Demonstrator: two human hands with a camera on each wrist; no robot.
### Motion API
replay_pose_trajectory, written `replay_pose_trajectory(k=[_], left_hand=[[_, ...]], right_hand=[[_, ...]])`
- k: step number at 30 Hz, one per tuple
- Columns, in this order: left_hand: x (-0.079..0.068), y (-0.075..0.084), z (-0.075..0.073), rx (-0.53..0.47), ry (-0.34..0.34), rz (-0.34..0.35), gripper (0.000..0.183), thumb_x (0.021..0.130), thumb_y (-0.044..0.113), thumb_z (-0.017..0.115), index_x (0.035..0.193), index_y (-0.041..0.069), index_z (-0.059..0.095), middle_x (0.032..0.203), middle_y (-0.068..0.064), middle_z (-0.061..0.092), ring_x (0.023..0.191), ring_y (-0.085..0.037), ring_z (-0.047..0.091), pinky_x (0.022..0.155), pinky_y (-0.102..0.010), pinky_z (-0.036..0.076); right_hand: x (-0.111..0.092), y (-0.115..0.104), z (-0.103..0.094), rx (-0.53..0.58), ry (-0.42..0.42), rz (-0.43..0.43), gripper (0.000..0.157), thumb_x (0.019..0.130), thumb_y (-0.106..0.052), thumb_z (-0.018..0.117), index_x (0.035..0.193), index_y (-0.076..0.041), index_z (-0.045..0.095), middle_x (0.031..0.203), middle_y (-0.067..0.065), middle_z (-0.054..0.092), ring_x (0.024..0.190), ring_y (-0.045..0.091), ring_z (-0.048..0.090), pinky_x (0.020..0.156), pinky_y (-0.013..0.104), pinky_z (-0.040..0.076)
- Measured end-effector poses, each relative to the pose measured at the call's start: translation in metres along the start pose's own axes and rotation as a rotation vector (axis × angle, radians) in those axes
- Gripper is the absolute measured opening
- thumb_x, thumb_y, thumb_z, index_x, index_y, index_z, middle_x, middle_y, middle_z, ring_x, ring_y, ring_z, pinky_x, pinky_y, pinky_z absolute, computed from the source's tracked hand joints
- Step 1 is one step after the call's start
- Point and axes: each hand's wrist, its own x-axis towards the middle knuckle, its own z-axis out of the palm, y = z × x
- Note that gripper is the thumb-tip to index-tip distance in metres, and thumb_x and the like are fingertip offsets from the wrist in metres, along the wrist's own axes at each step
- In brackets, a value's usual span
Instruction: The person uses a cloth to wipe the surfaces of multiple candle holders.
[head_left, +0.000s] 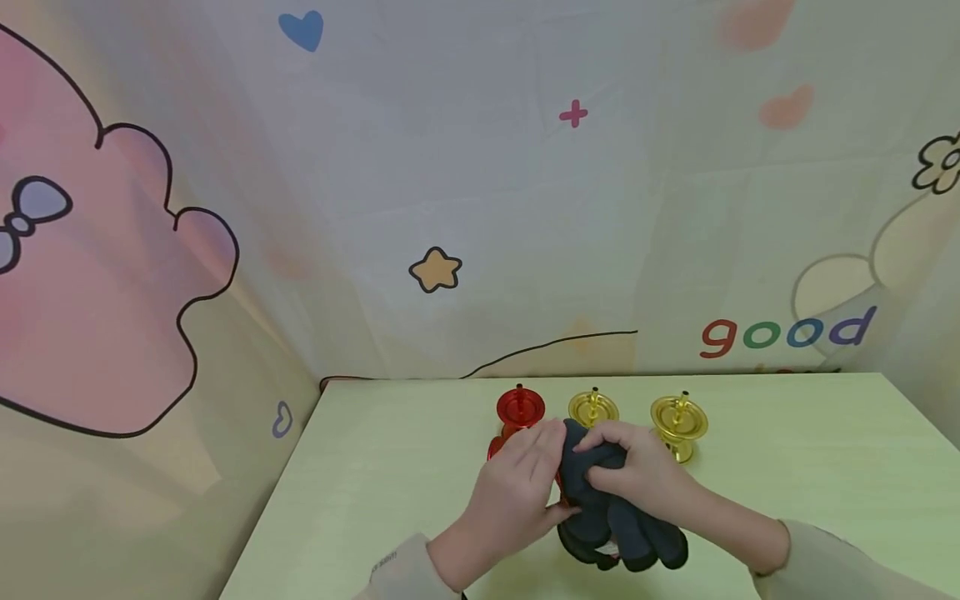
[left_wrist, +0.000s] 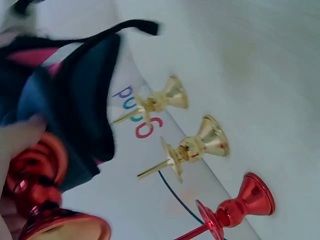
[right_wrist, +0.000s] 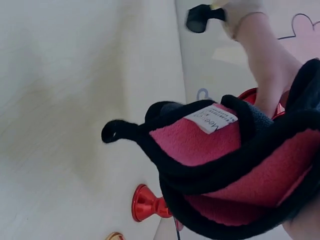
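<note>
From where I stand, the red candle holder [left_wrist: 47, 192] is at the near side of the table [head_left: 375, 467], raised in the left hand [head_left: 517, 492] and mostly hidden behind it. That hand is closed around it, fingers together and thumb apart, though I can't tell how tight the grip is. The right hand [head_left: 652, 475] pinches the dark cloth [head_left: 592, 500] between thumb and fingers, bunched against the holder.

I'd guess the holder is fairly light, stiff and a bit slippery with that polish; the narrow stem seems the surest grip, and the thin spike up top (going by the standing ones) the part to spare. The cloth should be soft and floppy, easy to hold by any fold.

As for looks, the holder is glossy red with a flared, hollow base and a rounded stem. The cloth is slate-dark outside, bound in black, with a plush pink inner face, a white label [right_wrist: 212, 118] and a black loop [right_wrist: 117, 131]. Farther off stand a red holder [head_left: 521, 407] on the left, a middle gold holder [head_left: 593, 407] and a right gold holder [head_left: 678, 418].
</note>
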Motion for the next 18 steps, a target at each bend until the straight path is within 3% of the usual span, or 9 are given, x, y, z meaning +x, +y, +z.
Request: replay_pose_trajectory(k=[2, 4, 7, 11, 13, 15, 18], left_hand=[[-0.001, 0.002, 0.002, 0.098, 0.090, 0.040, 0.085, 0.059, 0.051, 0.075, 0.119, -0.003, 0.051, 0.114, -0.012, 0.060, 0.106, -0.020, 0.057, 0.092, -0.030, 0.045], [-0.003, 0.002, 0.003, 0.084, 0.088, 0.040, 0.088, 0.058, 0.054, 0.074, 0.121, -0.003, 0.050, 0.115, -0.012, 0.059, 0.108, -0.020, 0.056, 0.092, -0.030, 0.044], [-0.003, -0.001, -0.002, -0.069, -0.073, -0.036, 0.094, 0.060, 0.059, 0.070, 0.128, 0.001, 0.042, 0.124, -0.008, 0.054, 0.113, -0.018, 0.051, 0.094, -0.030, 0.043], [0.005, -0.010, -0.014, -0.302, -0.359, -0.174, 0.096, 0.063, 0.060, 0.066, 0.135, 0.006, 0.033, 0.131, -0.003, 0.047, 0.116, -0.017, 0.047, 0.094, -0.030, 0.043], [0.010, -0.014, -0.018, -0.395, -0.456, -0.213, 0.096, 0.064, 0.057, 0.068, 0.137, 0.007, 0.030, 0.131, -0.002, 0.048, 0.114, -0.015, 0.049, 0.092, -0.028, 0.044], [0.012, -0.016, -0.019, -0.461, -0.514, -0.235, 0.097, 0.063, 0.053, 0.070, 0.138, 0.008, 0.028, 0.129, -0.002, 0.049, 0.112, -0.013, 0.050, 0.091, -0.025, 0.044], [0.011, -0.015, -0.019, -0.493, -0.507, -0.252, 0.097, 0.063, 0.050, 0.071, 0.139, 0.009, 0.027, 0.128, -0.001, 0.050, 0.110, -0.010, 0.052, 0.089, -0.022, 0.045]], right_hand=[[0.001, 0.001, -0.001, 0.028, 0.003, 0.025, 0.016, 0.073, 0.000, 0.063, 0.086, -0.010, 0.062, 0.092, 0.010, 0.063, 0.075, 0.010, 0.056, 0.064, 0.020, 0.050], [0.000, 0.002, -0.001, 0.025, -0.006, 0.024, 0.017, 0.073, 0.000, 0.063, 0.086, -0.010, 0.062, 0.092, 0.009, 0.063, 0.076, 0.010, 0.056, 0.065, 0.019, 0.050], [-0.002, 0.003, -0.002, -0.025, -0.027, -0.027, 0.019, 0.072, 0.001, 0.063, 0.086, -0.012, 0.062, 0.091, 0.006, 0.064, 0.076, 0.010, 0.056, 0.066, 0.019, 0.051], [-0.003, 0.001, -0.002, -0.149, -0.035, -0.151, 0.025, 0.069, 0.003, 0.064, 0.085, -0.016, 0.063, 0.089, 0.002, 0.062, 0.078, 0.011, 0.055, 0.064, 0.018, 0.051], [-0.004, -0.001, -0.003, -0.204, -0.041, -0.206, 0.026, 0.068, 0.003, 0.065, 0.084, -0.017, 0.063, 0.089, 0.001, 0.061, 0.079, 0.012, 0.055, 0.063, 0.017, 0.051], [-0.005, -0.004, -0.002, -0.239, -0.041, -0.244, 0.026, 0.067, 0.003, 0.066, 0.084, -0.016, 0.063, 0.090, 0.002, 0.059, 0.080, 0.015, 0.056, 0.063, 0.016, 0.050], [-0.006, -0.005, 0.000, -0.247, -0.025, -0.266, 0.026, 0.067, 0.003, 0.066, 0.083, -0.016, 0.063, 0.091, 0.003, 0.059, 0.080, 0.016, 0.056, 0.062, 0.016, 0.051]])
